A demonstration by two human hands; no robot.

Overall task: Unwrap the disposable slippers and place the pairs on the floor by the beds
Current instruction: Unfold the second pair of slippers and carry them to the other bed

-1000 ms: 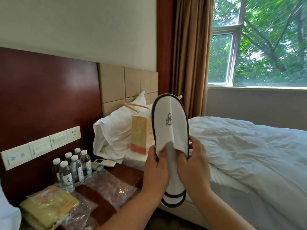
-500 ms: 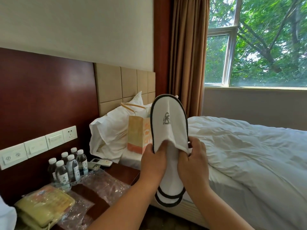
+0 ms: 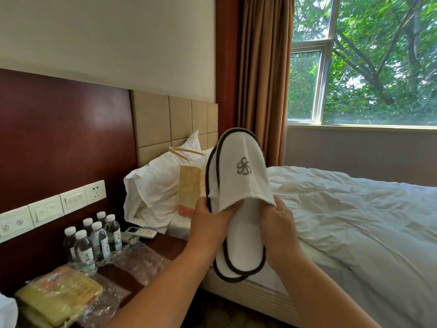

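Slippers (image 3: pixel 238 185) are out of the wrap and up in the air, two white ones with dark trim stacked together, toes up, heels hanging down over the near edge of the bed (image 3: pixel 354 221). Left grip (image 3: pixel 208 223) clasps the pair at its left edge, thumb on the front. Right grip (image 3: pixel 281 223) is curled around the loose bottom edge of the front slipper's upper, the part with the grey swirl logo.

Room's a standard hotel setup. The bed has a rumpled white duvet, with a pillow (image 3: pixel 153 185) propped at the tan padded headboard (image 3: pixel 172 119) and a paper gift bag (image 3: pixel 189 185) standing just in front of it. The dark wood counter (image 3: pixel 163 247) sits left of the bed and holds a cluster of small water bottles (image 3: pixel 94 242), a white remote (image 3: pixel 140 232) near the pillow, crinkled clear plastic wrap (image 3: pixel 139 259) and a yellow packet (image 3: pixel 59 294) at the near corner. Behind it is a reddish wood wall panel (image 3: pixel 66 138) with a row of white switch plates (image 3: pixel 71 200). A brown curtain (image 3: pixel 262 79) hangs beside the window (image 3: pixel 364 60), green trees outside. A bit of dark floor (image 3: pixel 224 313) shows between the forearms.
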